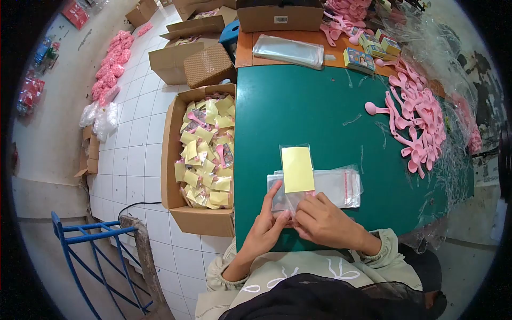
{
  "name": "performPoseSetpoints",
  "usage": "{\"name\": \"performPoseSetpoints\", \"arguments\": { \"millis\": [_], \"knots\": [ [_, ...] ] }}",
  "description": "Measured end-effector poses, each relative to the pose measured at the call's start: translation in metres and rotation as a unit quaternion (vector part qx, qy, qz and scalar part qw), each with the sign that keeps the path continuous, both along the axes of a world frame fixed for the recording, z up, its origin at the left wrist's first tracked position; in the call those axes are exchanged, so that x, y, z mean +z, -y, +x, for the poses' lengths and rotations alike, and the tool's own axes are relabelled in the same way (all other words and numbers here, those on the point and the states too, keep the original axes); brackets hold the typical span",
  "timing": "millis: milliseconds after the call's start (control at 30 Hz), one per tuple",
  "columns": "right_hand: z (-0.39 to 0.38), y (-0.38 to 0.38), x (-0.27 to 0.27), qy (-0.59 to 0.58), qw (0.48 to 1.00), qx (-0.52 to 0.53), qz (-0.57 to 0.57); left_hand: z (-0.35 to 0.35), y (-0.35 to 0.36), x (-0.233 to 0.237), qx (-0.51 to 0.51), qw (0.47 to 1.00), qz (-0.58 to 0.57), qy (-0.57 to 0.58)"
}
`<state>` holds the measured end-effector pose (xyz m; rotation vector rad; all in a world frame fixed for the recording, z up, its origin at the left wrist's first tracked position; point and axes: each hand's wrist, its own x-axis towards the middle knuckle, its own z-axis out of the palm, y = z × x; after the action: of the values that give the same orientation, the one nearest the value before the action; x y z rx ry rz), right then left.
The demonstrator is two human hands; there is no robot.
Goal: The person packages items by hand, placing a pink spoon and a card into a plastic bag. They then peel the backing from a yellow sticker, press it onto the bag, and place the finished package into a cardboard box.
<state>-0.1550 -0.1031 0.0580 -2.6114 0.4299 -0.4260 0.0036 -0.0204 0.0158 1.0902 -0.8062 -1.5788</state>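
A small clear plastic bag point(290, 201) with a yellow card point(298, 169) in it lies before me, its lower end towards my body. My right hand point(326, 221) is closed on that lower end, fingers curled in a pinch. My left hand point(264, 223) has its thumb at the same edge and its index finger stretched along the bag's left side. A bit of pink shows beside the right fingertips; the rest is hidden by the hand. Under the bag lies a stack of flat clear bags point(344, 188) on the green tabletop point(298, 117).
Pink spoons point(418, 117) lie heaped at the right, beside crumpled clear plastic point(453, 176). Farther back are a bag pack point(288, 50) and small card boxes point(359, 60). Left of the table stands a carton point(201, 221) of filled bags; a blue metal frame point(96, 234) is near.
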Motion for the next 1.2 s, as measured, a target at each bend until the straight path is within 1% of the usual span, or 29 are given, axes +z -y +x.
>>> {"name": "performPoseSetpoints", "arguments": {
  "millis": [100, 133, 233, 333, 433, 467, 533, 567, 633, 767, 967, 1067, 1200],
  "knots": [
    [-0.003, -0.005, -0.012, -0.006, 0.999, 0.014, -0.053, -0.005, 0.007, -0.003, 0.011, 1.0, 0.007, 0.029],
    [-0.005, -0.005, -0.012, -0.017, 0.995, 0.021, -0.094, -0.007, 0.009, -0.004, 0.014, 0.999, 0.008, 0.04],
    [-0.013, 0.0, -0.01, -0.035, 0.997, 0.056, -0.038, -0.014, 0.01, -0.004, 0.036, 0.994, 0.0, 0.102],
    [-0.026, 0.009, 0.013, -0.044, 0.975, 0.179, 0.124, -0.008, 0.013, -0.007, 0.11, 0.989, 0.032, 0.091],
    [-0.054, 0.048, 0.036, 0.025, 0.938, 0.201, 0.282, 0.002, 0.012, -0.003, 0.042, 0.998, 0.03, 0.034],
    [-0.061, 0.058, 0.042, 0.01, 0.946, 0.172, 0.274, 0.005, 0.01, -0.006, 0.008, 0.999, 0.034, 0.039],
    [-0.068, 0.069, 0.049, -0.023, 0.959, 0.114, 0.258, 0.004, 0.01, -0.003, 0.001, 0.998, 0.057, 0.02],
    [-0.064, 0.067, 0.046, -0.037, 0.97, 0.098, 0.221, 0.004, 0.009, -0.002, -0.002, 0.997, 0.07, 0.01],
    [-0.049, 0.053, 0.031, -0.065, 0.984, 0.066, 0.151, 0.002, 0.005, -0.001, -0.007, 0.998, 0.055, 0.003],
    [-0.021, 0.029, 0.005, -0.063, 0.992, 0.065, 0.089, 0.0, -0.003, 0.002, -0.007, 0.999, 0.042, -0.008],
    [-0.004, 0.016, -0.007, -0.065, 0.991, 0.079, 0.084, 0.003, -0.017, 0.005, -0.021, 0.996, 0.089, 0.005],
    [0.001, 0.012, -0.008, -0.052, 0.992, 0.084, 0.074, 0.002, -0.019, 0.004, 0.008, 0.998, 0.028, 0.047],
    [0.005, 0.008, -0.011, -0.041, 0.994, 0.087, 0.051, 0.005, -0.018, 0.001, 0.008, 0.992, -0.014, 0.127]
  ]
}}
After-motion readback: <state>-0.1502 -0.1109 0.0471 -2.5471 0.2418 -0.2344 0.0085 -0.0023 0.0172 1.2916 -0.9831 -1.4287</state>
